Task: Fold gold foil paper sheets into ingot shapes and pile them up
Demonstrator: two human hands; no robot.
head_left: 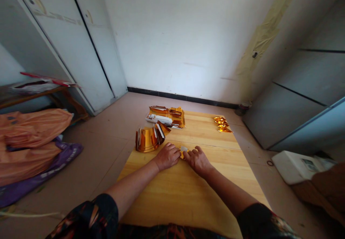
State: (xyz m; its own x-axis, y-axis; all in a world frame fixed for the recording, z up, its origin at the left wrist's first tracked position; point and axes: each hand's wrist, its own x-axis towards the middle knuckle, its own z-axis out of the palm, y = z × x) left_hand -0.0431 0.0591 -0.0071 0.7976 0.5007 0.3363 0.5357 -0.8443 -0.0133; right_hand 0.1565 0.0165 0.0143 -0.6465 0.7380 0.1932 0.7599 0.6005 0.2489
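Note:
Close together at the middle of the wooden table, my left hand [168,156] and my right hand [198,160] both have their fingers bent around a small piece of gold foil paper [183,149]. Its upper part shows a white side, and gold shows just below, between the fingertips. Beyond my left hand stands a curved stack of gold foil sheets [147,138]. Behind that lies a second stack of gold foil sheets [176,117] with white edges. Several folded gold foil pieces [222,124] sit in a row near the far right corner.
The wooden table [215,192] has its far edge near a white wall [172,34]. Orange and purple bags [32,135] lie on the left, by a wooden bench [67,102]. On the right are a white box [291,165] and a grey cabinet [291,99].

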